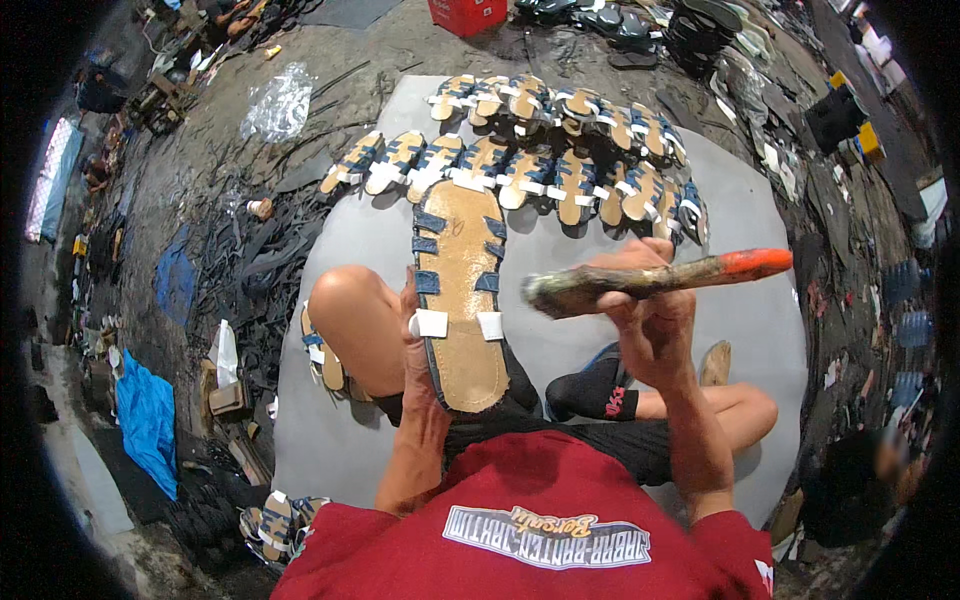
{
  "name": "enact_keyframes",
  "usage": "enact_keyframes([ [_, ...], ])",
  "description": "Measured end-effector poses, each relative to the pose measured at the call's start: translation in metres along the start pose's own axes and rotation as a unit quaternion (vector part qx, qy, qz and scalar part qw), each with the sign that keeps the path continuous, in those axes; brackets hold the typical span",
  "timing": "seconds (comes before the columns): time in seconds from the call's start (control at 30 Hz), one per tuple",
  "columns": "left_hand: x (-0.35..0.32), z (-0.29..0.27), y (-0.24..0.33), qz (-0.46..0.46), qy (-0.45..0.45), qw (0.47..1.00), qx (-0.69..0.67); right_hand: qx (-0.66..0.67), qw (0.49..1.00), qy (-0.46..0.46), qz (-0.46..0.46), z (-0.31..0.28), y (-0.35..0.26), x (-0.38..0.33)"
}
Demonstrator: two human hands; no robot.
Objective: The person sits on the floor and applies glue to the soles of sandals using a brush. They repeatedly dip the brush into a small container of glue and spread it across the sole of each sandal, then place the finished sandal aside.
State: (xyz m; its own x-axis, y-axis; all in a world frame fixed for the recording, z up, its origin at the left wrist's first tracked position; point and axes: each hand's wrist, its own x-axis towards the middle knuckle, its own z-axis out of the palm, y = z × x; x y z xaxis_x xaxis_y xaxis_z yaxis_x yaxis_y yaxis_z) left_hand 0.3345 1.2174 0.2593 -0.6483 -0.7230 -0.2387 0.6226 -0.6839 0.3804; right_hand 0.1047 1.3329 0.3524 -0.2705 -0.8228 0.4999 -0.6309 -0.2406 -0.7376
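My left hand [424, 410] grips the left edge and underside of a sandal [462, 265], held up lengthwise in front of me. Its tan footbed looks wet and shiny over the upper and middle part. Short blue straps and two white tabs stick out along its sides, unjoined across the middle. In my right hand [657, 325] is a brush [690, 272] with a dark, worn body and an orange handle end. Its pale, smeared tip points left toward the sandal, apart from it in this view.
Rows of similar sandals [575, 188] lie beyond on a grey sheet [745, 300] beneath my crossed legs. More sandals [325, 355] are beside my left knee. Dark scraps, a blue plastic sheet [147, 420] and clear plastic [280, 105] litter the left floor. A red box [467, 15] stands far ahead.
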Motion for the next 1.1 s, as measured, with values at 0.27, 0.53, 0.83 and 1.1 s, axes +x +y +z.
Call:
enact_keyframes([
  [0.27, 0.02, -0.034, 0.008, 0.307, 0.118, 0.897, 0.295, 0.167, 0.96, -0.033, 0.221, 0.035, -0.037, -0.032],
  [0.53, 0.025, 0.003, 0.009, 0.32, 0.068, 0.923, 0.204, 0.165, 0.953, 0.058, 0.246, 0.037, -0.033, -0.004],
  [0.83, 0.041, 0.008, 0.012, 0.34, 0.078, 0.909, 0.23, -0.038, 0.996, -0.046, 0.069, 0.008, -0.032, -0.013],
  [1.1, 0.035, 0.023, -0.005, 0.25, 0.054, 0.924, 0.283, -0.091, 0.988, -0.096, -0.073, 0.007, -0.038, 0.009],
])
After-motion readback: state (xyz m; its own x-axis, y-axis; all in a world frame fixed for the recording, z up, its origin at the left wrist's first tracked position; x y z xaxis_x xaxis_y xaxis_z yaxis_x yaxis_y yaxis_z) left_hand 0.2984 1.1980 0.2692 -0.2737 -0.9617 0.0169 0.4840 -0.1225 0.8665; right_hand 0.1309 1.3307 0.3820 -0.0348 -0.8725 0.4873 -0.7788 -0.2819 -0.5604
